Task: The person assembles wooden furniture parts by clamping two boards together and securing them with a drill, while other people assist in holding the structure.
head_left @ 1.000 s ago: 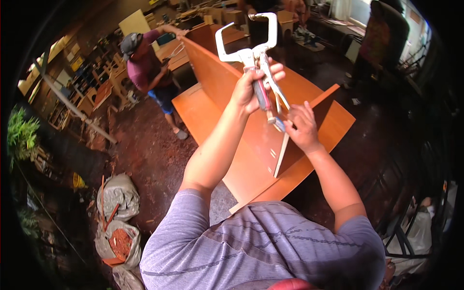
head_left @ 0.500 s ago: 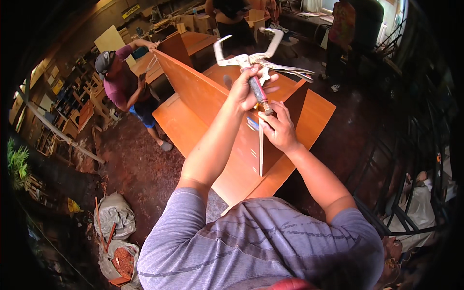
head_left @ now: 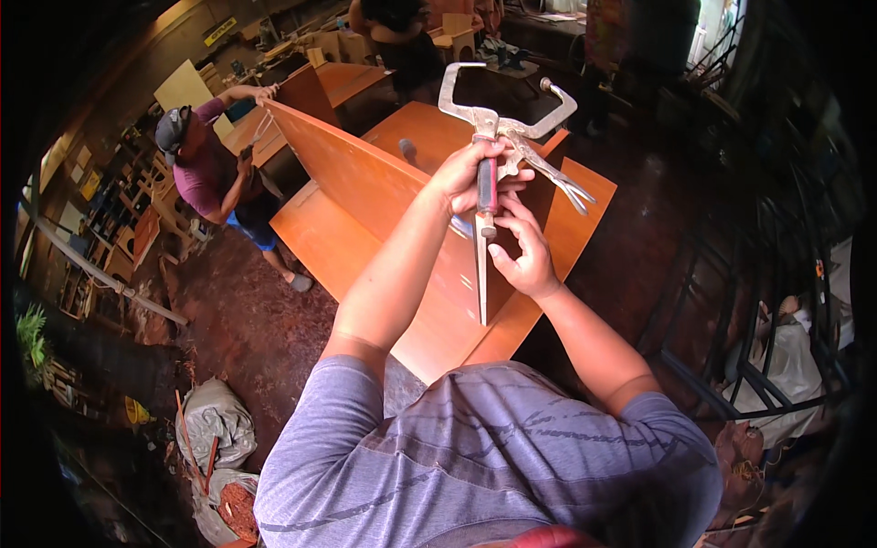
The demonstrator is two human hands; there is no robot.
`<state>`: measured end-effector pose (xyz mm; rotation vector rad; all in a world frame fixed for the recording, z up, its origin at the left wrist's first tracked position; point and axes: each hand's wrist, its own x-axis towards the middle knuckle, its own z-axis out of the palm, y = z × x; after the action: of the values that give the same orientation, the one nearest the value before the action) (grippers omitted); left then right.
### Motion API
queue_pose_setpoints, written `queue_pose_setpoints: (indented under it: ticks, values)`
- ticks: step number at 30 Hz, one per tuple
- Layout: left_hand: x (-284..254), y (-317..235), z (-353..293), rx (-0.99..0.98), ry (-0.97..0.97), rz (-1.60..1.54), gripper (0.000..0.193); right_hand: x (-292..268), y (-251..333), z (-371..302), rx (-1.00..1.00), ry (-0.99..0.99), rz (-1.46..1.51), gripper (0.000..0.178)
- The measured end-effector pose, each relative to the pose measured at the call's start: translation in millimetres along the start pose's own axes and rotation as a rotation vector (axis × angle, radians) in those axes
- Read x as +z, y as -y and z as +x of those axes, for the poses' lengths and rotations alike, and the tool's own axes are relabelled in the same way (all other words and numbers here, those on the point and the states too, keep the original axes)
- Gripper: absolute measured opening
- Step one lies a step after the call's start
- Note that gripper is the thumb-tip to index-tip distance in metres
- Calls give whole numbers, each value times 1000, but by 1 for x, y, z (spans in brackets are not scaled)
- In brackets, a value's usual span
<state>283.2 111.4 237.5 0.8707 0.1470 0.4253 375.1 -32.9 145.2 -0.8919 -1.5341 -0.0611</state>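
Observation:
A metal locking C-clamp [head_left: 483, 116] with a red-and-black grip is raised in front of me, its curved jaws wide apart and pointing away. My left hand [head_left: 466, 178] is closed around the grip. Just below, my right hand [head_left: 530, 260] has its thumb and fingers apart beside the adjusting screw [head_left: 489, 232] at the clamp's lower end. Whether a fingertip touches the screw is hard to tell. Beneath both hands stands an orange-brown wooden assembly [head_left: 365, 169], an upright panel over a flat board [head_left: 333, 251].
A co-worker [head_left: 206, 164] at the left has one hand on the panel's far end and a clamp-like tool in the other. Sacks [head_left: 219, 420] lie at lower left. Dark metal frames [head_left: 758, 365] stand at right. Another person [head_left: 393, 41] is at the back.
The clamp has turned more upright in my left hand, its lever arm now slanting down to the right. My right fingers have moved off the screw's end and spread.

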Motion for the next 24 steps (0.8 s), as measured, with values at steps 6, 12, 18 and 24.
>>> queue_pose_setpoints:
  ticks: [6, 12, 18, 24]
  values:
    - [-1, 3, 2, 55, 22, 21, 25, 6, 11, -19, 459, -48, 490, 18]
    - [6, 6, -2, 146, 20, 55, 27, 8, 42, -5, 909, 22, 662, 22]
    - [5, 6, -4, 165, 52, 60, 29, 28, 53, -9, 983, -168, 1205, 34]
    - [-6, 4, 0, 155, 86, 60, 35, 34, 61, 3, 1101, -228, 1285, 41]
